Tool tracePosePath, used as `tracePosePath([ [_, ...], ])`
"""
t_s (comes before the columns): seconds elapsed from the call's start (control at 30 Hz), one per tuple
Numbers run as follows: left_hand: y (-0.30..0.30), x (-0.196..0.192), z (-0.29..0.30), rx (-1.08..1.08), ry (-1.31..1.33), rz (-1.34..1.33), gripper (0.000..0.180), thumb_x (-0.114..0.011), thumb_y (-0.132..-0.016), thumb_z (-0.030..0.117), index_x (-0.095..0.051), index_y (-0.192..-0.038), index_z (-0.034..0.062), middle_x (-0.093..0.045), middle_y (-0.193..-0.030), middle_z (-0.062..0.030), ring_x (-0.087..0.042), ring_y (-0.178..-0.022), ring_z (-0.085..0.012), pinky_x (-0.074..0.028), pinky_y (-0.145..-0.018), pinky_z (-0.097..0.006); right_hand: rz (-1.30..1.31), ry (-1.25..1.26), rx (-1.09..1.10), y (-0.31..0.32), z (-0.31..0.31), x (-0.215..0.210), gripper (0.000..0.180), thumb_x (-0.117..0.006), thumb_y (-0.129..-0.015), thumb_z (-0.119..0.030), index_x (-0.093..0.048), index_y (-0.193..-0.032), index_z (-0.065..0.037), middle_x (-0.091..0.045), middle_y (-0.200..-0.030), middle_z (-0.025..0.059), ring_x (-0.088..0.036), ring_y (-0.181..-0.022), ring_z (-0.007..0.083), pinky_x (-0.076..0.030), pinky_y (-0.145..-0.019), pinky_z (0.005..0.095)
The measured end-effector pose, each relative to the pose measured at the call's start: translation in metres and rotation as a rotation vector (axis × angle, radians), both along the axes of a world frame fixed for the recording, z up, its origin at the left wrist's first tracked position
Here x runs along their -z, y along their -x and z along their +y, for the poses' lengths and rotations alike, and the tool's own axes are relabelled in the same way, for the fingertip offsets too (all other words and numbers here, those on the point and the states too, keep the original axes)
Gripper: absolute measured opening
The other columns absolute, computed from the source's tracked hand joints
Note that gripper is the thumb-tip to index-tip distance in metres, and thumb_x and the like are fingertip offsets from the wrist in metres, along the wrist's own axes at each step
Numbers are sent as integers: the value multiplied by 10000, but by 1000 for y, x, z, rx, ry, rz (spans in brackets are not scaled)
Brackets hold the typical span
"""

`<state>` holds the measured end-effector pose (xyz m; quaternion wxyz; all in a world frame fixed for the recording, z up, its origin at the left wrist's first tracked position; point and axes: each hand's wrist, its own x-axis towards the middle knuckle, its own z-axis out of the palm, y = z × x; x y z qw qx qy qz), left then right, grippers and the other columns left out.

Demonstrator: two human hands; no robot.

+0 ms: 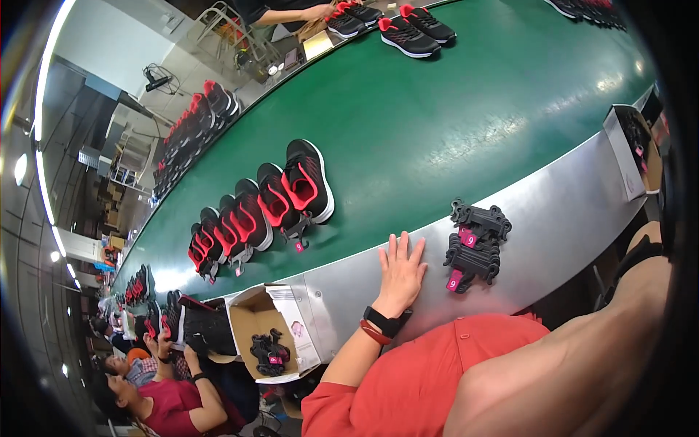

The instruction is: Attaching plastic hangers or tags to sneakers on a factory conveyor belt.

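Resting flat and empty on the steel belt edge (553, 211), the left hand (400, 271) lies beside untouched black plastic hangers (477, 246); the right hand is unseen.

green conveyor belt (451, 109), black-red shoes (262, 207), black hangers (477, 244)

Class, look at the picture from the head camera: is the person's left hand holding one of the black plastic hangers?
No, the left hand lies flat and empty on the metal ledge, apart from the stack of black hangers to its right.
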<state>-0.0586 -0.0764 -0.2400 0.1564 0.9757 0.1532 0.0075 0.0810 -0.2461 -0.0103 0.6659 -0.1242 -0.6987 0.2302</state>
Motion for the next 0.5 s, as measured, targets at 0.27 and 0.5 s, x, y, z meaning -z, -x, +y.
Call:
tracePosePath([
  [0.27,4,-4,2,-3,46,11,533,-558,-904,230,-395,-1403,138,-257,-1486,-208,-184,-1390,-426,-154,-1091,-617,27,76,-91,8,15,-6,155,-515,-891,-21,-631,-844,70,-647,-718,131,-610,-569,238,-463,-547,271],
  [0.5,3,-3,1,-7,52,19,533,-559,-902,224,-396,-1402,140,-252,-1488,-206,-177,-1393,-426,-145,-1093,-618,57,138,-147,6,20,-9,154,-521,-891,-28,-632,-839,65,-645,-709,127,-605,-553,239,-455,-529,269],
])
